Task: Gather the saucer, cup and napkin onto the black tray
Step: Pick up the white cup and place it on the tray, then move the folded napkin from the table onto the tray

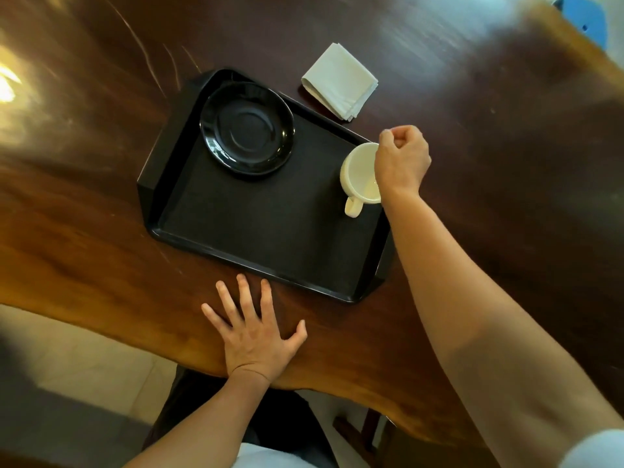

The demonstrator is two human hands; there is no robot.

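Napkin (339,80) lies on the glossy dark wooden table (84,184), beside the tray (270,231).

- Black tray (270,231) lies on the wooden table (84,197).
- Black saucer (246,130) sits in its far left corner.
- White cup (359,175) stands at the right edge, right hand (401,160) curled over its rim.
- Folded napkin (339,82) lies beyond the tray.
- Left hand (253,332) rests flat, fingers spread.

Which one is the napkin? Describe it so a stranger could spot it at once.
Start at the black tray in the middle of the dark wooden table. Look just beyond its far right edge, past the right hand over the white cup. The napkin is the flat, folded white square lying on bare wood, the only item off the tray.
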